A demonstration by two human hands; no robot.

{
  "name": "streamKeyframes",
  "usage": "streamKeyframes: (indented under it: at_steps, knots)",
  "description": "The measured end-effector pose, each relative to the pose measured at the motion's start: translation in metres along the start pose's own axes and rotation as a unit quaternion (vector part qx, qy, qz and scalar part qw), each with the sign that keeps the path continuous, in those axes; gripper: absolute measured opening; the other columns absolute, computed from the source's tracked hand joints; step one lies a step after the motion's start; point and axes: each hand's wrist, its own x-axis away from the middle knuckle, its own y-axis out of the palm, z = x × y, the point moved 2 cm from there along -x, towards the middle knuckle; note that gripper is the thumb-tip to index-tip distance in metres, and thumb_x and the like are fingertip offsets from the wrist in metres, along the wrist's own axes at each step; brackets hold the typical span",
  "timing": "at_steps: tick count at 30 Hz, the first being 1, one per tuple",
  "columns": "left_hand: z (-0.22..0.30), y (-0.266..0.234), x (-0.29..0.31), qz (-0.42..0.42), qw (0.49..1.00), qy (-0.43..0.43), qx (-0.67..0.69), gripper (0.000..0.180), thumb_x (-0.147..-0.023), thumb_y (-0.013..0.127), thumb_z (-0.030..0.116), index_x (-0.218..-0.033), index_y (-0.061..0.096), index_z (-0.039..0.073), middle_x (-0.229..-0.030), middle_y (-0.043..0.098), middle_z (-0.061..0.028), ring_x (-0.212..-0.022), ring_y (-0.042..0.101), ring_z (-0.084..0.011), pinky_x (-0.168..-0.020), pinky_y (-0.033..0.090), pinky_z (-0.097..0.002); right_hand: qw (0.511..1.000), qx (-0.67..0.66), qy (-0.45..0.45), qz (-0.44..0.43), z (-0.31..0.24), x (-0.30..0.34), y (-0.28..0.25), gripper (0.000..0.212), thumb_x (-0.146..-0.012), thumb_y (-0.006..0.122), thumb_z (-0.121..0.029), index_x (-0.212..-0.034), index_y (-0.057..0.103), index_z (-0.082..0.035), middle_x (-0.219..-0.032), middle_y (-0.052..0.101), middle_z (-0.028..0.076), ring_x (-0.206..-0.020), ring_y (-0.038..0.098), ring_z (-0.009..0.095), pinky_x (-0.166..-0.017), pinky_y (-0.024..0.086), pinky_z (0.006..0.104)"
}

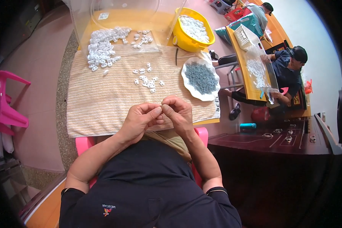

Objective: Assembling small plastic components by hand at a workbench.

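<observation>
Wht pcs point(152, 91) on towel point(98, 98); stool point(5, 110) L.

two hands point(140, 121) point(179, 116), one yellow basin point(190, 47), one white plate point(204, 97), two co-workers point(284, 70) point(257, 14)

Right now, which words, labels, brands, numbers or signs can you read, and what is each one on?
I won't copy wording, but here is where it stands:
Black shirt: one pale word, upside down in view, beside a small red-orange emblem; readable.
Striped towel: bold dark letters at the right edge, running sideways; readable.
White label on the clear plastic container: too small to read.
Green bag: any print is too small to read.
</observation>
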Motion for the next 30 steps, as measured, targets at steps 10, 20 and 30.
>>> streamKeyframes:
  at_steps: [10, 20, 30]
  knots:
    - [0.0, -0.003, -0.001, -0.005, 0.999, -0.008, 0.037, 0.016, -0.094, 0.062, 0.017, -0.099, 0.063, 0.001, -0.084, 0.064, -0.0024, -0.074, 0.062, -0.0077, -0.069, 0.056, -0.0229, 0.996, -0.082, 0.013, -0.014, 0.005, 0.0, 0.003, 0.006, -0.089, 0.065, -0.002, -0.093, 0.064, 0.001, -0.091, 0.062, 0.002, -0.082, 0.059, 0.008, -0.073, 0.049, 0.0214]
    - [-0.001, -0.002, -0.002, 0.009, 0.999, 0.032, -0.015, 0.015, -0.095, 0.06, 0.016, -0.095, 0.062, 0.001, -0.082, 0.063, -0.0024, -0.071, 0.06, -0.0068, -0.068, 0.054, -0.0215, 0.998, -0.038, 0.055, -0.02, -0.003, 0.003, 0.005, 0.01, -0.092, 0.062, -0.006, -0.094, 0.063, 0.003, -0.09, 0.063, 0.005, -0.077, 0.059, 0.009, -0.072, 0.049, 0.024]
    - [0.001, -0.002, -0.003, 0.039, 0.979, 0.106, -0.168, 0.016, -0.094, 0.06, 0.015, -0.093, 0.062, -0.001, -0.078, 0.061, -0.0019, -0.07, 0.058, -0.0066, -0.065, 0.051, -0.0213, 0.991, 0.024, 0.128, -0.039, 0.0, 0.001, -0.004, 0.022, -0.095, 0.06, -0.02, -0.086, 0.063, 0.0, -0.074, 0.062, 0.002, -0.067, 0.058, 0.008, -0.066, 0.048, 0.022]
